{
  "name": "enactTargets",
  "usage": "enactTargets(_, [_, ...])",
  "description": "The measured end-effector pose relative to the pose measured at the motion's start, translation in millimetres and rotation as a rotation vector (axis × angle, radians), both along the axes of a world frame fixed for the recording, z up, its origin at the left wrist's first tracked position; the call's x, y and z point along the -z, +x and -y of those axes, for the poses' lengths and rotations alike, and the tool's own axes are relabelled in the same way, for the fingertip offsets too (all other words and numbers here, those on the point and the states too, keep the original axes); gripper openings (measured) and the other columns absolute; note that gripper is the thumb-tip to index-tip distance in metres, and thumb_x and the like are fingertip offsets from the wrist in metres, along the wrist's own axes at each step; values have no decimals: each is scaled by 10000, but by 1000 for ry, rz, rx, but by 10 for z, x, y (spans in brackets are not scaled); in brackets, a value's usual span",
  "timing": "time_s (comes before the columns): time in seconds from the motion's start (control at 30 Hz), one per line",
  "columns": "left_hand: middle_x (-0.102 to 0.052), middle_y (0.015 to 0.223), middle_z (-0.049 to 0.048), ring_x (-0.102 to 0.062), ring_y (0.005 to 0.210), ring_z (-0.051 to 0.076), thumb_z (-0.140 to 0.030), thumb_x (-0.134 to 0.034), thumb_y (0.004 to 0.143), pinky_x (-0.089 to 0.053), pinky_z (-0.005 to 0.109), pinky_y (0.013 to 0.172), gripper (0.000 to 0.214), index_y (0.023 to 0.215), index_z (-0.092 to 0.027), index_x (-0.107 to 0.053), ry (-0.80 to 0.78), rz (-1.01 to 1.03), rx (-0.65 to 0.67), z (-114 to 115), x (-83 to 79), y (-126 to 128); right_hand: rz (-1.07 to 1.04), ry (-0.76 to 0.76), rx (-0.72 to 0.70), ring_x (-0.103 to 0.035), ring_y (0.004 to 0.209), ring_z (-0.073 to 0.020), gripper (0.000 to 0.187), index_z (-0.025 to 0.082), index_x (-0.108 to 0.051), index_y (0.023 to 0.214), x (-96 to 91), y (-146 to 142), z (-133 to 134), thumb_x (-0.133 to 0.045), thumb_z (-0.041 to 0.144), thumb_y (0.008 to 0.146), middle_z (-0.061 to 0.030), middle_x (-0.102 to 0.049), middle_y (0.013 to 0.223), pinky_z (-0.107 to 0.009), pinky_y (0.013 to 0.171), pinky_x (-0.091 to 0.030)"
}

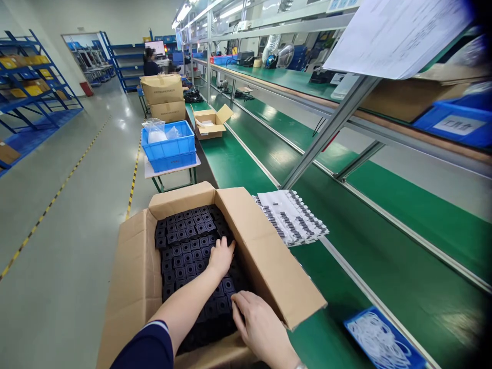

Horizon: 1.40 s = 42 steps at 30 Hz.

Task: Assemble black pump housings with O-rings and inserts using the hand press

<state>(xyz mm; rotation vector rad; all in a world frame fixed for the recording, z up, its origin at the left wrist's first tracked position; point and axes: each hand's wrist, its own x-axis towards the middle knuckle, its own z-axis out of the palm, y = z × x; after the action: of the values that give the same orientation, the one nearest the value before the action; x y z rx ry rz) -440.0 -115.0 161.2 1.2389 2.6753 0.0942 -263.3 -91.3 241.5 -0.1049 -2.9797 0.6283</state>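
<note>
An open cardboard box (132, 256) holds tightly packed rows of black square plastic parts (188, 253), each with a round hole. My left hand (222, 256) reaches into the box, its fingers bent down onto the parts along the right-hand side. Nearer to me, my right hand (259, 320) curls over the box's right side, thumb and fingers closed at the near end of the same rows. Both sets of fingertips are partly hidden among the dark parts, so how many they grip cannot be made out.
Right of the box, small black-and-white parts lie in rows on a white sheet (271, 199) on the green bench (238, 164). A blue tray (355, 324) holds white rings. Blue bins (169, 148) stand on a stool. Metal posts (323, 148) rise rightward; a person (150, 64) is far back.
</note>
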Motion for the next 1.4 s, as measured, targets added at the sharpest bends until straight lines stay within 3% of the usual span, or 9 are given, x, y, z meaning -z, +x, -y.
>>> enactTargets(0.23, [-503, 1379, 104, -567, 1161, 267, -249, -581, 957, -556, 444, 892, 376, 1328, -220, -522, 42, -22, 72, 53, 76, -134, -31, -42, 15, -612, 773, -224, 215, 184, -568, 893, 33, -30, -15, -397, 72, 963, -44, -581, 798, -367, 743, -512])
enactTargets(0.5, [-326, 1504, 113, -543, 1203, 244, -264, -518, 976, -524, 378, 980, 357, 1332, -291, -527, 61, -3, -43, 66, 63, -242, -9, -54, 26, -603, 757, -212, 220, 185, -563, 851, -4, -73, -43, -399, 80, 954, -38, -575, 778, -365, 759, -524])
enactTargets(0.73, [-288, 1529, 149, -554, 1129, 289, -207, -570, 930, -594, 370, 786, 405, 1323, -286, -511, -35, -5, -119, -106, -10, -229, -60, -73, 7, -609, 757, -216, 243, 182, -576, 881, 29, -56, -48, -370, 89, 969, -47, -587, 787, -377, 756, -529])
enactTargets(0.97, [-410, 1444, 106, -538, 1159, 277, -201, -525, 968, -588, 373, 782, 310, 1277, -216, -531, -70, -22, -63, -164, -12, -175, -130, -68, 7, -630, 796, -230, 226, 170, -589, 948, 82, -33, -47, -376, 101, 975, -62, -610, 825, -398, 785, -540])
enactTargets(1.17, [-269, 1580, 131, -509, 1193, 282, -149, -487, 961, -594, 354, 784, 315, 1262, -218, -552, -67, -15, -7, -163, -46, -190, -122, -63, 14, -624, 760, -232, 240, 179, -581, 897, 50, -32, -44, -368, 99, 972, -56, -597, 794, -401, 751, -545])
enactTargets(1.4, [-403, 1485, 114, -540, 1204, 284, -233, -596, 946, -582, 414, 851, 361, 1301, -202, -534, -68, -15, 35, -177, -127, -169, -196, -34, 15, -650, 789, -233, 244, 176, -596, 948, 84, -13, -49, -362, 117, 981, -74, -637, 837, -385, 776, -547])
